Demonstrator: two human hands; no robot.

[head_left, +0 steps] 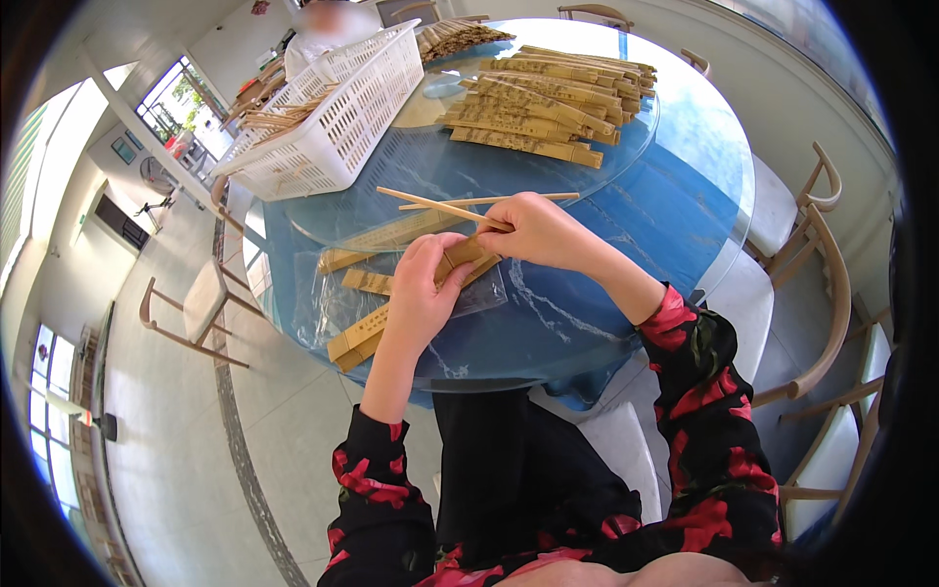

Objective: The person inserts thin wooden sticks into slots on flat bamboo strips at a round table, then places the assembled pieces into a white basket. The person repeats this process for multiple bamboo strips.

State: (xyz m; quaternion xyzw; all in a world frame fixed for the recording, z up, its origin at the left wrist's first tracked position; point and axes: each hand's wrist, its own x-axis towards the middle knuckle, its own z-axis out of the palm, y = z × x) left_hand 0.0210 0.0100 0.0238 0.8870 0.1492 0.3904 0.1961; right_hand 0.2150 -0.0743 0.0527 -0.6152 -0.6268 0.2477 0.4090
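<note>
My left hand point(426, 279) is closed on a gold printed paper chopstick sleeve point(464, 253) above the near part of the table. Beside it, my right hand point(536, 230) pinches a pale wooden chopstick point(430, 203) that points up and left. A second chopstick point(452, 203) runs behind my right hand; I cannot tell if it is held or lying down. Under my hands, more gold sleeves point(357, 338) and a clear plastic bag point(479, 296) lie on the table. Hidden by my fingers is the sleeve's open end.
A white slatted basket point(337, 132) with wooden chopsticks point(284, 115) stands at the far left of the round glass-topped table point(577, 323). Piles of gold sleeves point(538, 108) lie at the back. A person point(323, 39) is beyond the basket. Wooden chairs point(201, 303) surround the table.
</note>
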